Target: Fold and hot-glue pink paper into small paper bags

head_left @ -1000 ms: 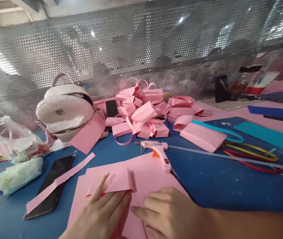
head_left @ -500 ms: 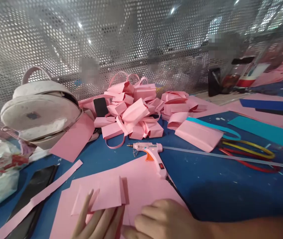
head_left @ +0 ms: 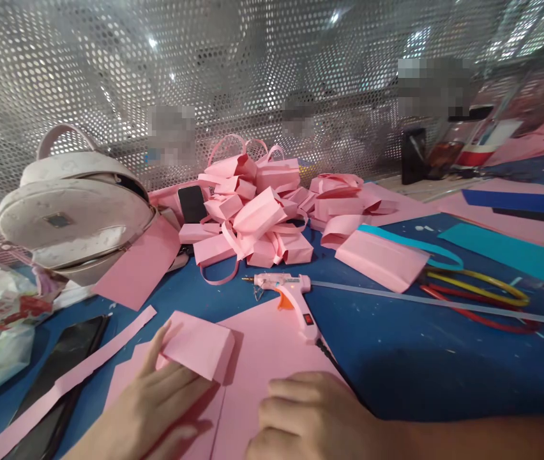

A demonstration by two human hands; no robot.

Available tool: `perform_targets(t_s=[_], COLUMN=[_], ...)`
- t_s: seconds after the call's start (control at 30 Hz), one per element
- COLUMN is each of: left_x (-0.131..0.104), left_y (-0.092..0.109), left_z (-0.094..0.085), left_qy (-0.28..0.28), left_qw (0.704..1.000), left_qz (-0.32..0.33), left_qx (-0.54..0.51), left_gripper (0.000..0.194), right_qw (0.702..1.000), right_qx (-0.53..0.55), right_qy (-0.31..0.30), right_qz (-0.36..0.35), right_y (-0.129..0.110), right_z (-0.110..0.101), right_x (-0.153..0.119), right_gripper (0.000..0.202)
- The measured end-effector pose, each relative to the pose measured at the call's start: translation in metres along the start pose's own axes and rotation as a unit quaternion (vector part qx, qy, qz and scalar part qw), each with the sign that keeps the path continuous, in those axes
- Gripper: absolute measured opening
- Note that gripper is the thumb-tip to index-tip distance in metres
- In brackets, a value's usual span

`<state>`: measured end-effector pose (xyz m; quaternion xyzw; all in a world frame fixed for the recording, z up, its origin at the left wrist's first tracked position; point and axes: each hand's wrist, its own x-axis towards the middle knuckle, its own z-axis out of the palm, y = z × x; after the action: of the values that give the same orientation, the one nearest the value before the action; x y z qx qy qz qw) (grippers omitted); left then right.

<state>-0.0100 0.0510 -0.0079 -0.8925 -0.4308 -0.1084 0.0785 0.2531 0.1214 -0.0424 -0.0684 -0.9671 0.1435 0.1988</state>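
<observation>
Mesh fills the back, same as half a sec ago. Blue surface runs below it, its other items lying as before. Pink sheet is flat on it, nearest the person; more of a straight line (edge or crease, can't tell) now shows on it btwn the hands.

Cream bag sits far L & the pile of pink boxes mid-back, both unmoved.

L hand: shifted L & up a bit since then, w/ more of its back in view. Its grip is partly open, grasping the box: one finger up along the box's L side, others under the near edge, tips hidden. R hand: barely moved, knuckles up, fingers curled over the sheet, apart from the box. What's under its grip is hidden, so can't tell if it holds anything.

Black phone lies L, near the L hand. The box is above the sheet's L part, turned & tipped vs before (it sat flatter then), w/ a side face now showing at R; can't tell if it touches the sheet. Gun lies at the sheet's far corner, nozzle L, clear stick out its rear. Pink strip crosses the phone.
</observation>
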Motion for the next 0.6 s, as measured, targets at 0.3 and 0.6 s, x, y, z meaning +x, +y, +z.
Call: perform_targets(t_s=[0.3, 0.6], left_x=[-0.012, -0.006], left_y=[0.006, 0.014], left_z=[0.008, 0.016], left_qy=[0.04, 0.036], left_qw=[0.991, 0.978], left_qz=[0.031, 0.084], left_qx=[0.125, 0.185], left_gripper=[0.055, 0.071], right_qw=[0.996, 0.996], right_qx=[-0.034, -0.042], right_qy=[0.022, 0.016], right_qz=[-0.079, -0.082], right_y=[0.001, 0.001], right_z=[0.006, 0.009], right_x=[0.001, 0.002], right_gripper=[0.027, 0.024])
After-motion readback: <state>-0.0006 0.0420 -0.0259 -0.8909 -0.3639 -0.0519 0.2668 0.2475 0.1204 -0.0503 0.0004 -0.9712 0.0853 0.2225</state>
